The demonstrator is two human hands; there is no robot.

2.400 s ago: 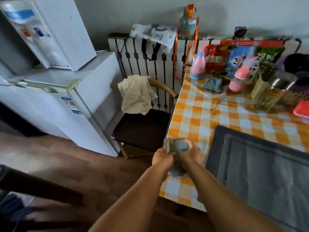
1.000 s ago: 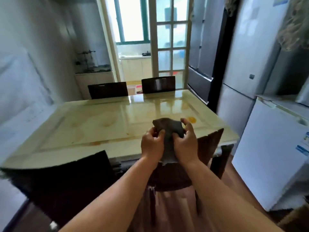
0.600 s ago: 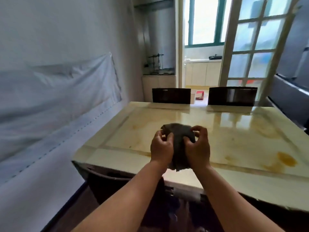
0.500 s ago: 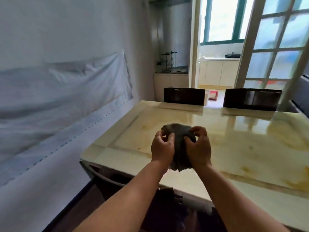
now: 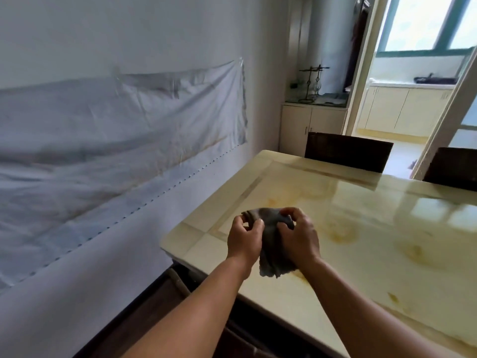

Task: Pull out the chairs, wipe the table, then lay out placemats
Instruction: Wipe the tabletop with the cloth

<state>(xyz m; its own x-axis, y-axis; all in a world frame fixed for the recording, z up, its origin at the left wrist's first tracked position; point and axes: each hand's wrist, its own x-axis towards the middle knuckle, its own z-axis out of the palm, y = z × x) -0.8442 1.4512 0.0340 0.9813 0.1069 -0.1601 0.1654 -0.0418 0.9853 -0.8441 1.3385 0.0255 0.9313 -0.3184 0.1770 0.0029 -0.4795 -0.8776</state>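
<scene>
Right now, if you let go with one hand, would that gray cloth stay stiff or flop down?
Probably flop: the gray cloth is bunched and creased between the left hand and right hand, its loose end drooping. It likely weighs little, since the fingers only pinch it.

Dark grey cloth (image 5: pixel 271 244) bunched above glossy cream table (image 5: pixel 374 241); chairs (image 5: pixel 348 151) tucked in.

Left hand (image 5: pixel 244 240) and right hand (image 5: pixel 299 239) grip a grey cloth (image 5: pixel 271 244) above the table (image 5: pixel 387 241).

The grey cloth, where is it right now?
The grey cloth is bunched between the left hand and right hand, above the table's near-left corner.
</scene>
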